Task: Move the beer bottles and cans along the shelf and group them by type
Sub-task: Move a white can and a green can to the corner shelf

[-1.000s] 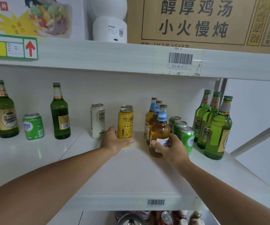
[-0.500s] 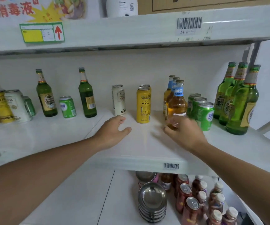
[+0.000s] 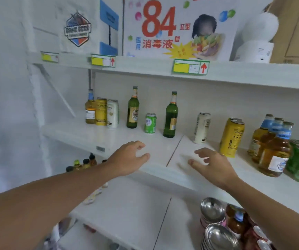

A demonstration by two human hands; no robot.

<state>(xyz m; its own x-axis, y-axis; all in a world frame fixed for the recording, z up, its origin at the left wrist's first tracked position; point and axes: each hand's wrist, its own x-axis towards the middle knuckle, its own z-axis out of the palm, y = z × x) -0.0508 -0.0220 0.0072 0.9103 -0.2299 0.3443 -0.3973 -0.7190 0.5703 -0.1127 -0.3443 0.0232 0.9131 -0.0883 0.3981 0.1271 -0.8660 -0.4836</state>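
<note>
Two green bottles (image 3: 133,107) stand upright flanking a green can (image 3: 150,123).

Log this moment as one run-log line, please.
left hand: open, empty, over shelf | right hand: open, empty | green can: stands between two green bottles, ungrouped

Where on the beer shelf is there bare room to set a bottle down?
Bare: the front strip under the left hand and right hand, before the small green can and white can. Also between white can and right green bottle. Crowded: amber bottles far right, left-end cluster.
</note>
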